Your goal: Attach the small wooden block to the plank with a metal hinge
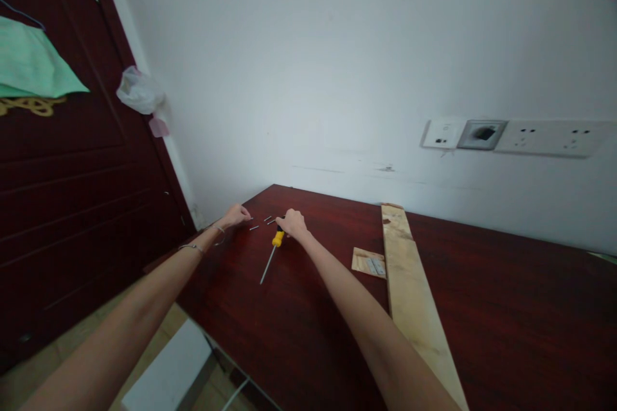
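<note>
My right hand (293, 223) is closed around the handle of a yellow and black screwdriver (277, 239), whose metal shaft slants down toward the near side of the table. To its left, my left hand (238, 214) pinches a small metal screw (251, 219) at the fingertips, most of it hidden. Between the hands, a few similar screws lie on the dark red table: one screw (254, 228) is just below the left fingertips, and another (268, 218) lies closer to the right hand.
A long pale wooden board (409, 270) lies across the table to the right. Beside it is a small wooden piece (360, 259) with grey metal parts (375, 266) on top. The white wall (328, 77) with sockets (530, 137) stands behind; a white box (168, 366) is below the table (308, 334).
</note>
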A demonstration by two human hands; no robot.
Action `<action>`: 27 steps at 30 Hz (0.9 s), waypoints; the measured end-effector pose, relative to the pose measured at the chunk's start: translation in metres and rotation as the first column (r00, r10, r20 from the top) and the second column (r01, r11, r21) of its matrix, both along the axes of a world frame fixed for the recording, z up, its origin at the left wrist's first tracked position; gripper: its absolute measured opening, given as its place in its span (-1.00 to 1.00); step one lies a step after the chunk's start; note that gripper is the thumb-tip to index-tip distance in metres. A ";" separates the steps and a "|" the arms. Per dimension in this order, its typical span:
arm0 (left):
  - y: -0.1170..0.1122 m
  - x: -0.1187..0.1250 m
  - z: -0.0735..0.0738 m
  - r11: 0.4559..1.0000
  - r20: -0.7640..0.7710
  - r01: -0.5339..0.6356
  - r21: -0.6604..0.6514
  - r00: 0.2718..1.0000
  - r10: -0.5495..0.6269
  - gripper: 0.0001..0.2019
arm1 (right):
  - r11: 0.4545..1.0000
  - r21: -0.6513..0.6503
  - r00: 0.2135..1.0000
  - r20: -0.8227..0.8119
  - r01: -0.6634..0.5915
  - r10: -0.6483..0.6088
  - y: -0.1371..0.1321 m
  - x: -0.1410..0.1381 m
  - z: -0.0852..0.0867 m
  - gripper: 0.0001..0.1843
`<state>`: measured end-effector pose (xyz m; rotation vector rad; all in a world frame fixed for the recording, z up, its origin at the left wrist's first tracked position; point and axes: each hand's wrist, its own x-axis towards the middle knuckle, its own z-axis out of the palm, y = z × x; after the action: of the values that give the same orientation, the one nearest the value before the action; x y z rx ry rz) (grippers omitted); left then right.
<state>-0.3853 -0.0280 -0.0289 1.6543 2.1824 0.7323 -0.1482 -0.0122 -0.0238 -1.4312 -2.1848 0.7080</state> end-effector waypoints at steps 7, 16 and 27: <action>0.002 -0.003 -0.010 0.999 0.016 0.032 0.043 0.999 -0.033 -0.87 | 0.999 -0.038 1.000 0.012 0.022 -0.022 0.000 -0.018 -0.011 -0.64; 0.004 -0.009 -0.020 0.997 0.023 0.066 0.037 0.997 -0.067 -0.86 | 0.998 -0.043 0.999 -0.003 0.042 -0.042 0.001 -0.020 -0.020 -0.64; -0.001 -0.006 -0.011 0.994 0.022 0.110 0.003 0.994 -0.110 -0.84 | 0.992 -0.116 0.995 -0.076 0.053 -0.062 0.012 -0.007 -0.012 -0.65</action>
<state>-0.3912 -0.0292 -0.0396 1.7430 2.0573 0.7180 -0.1552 -0.0004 -0.0356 -1.4895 -2.0640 0.8654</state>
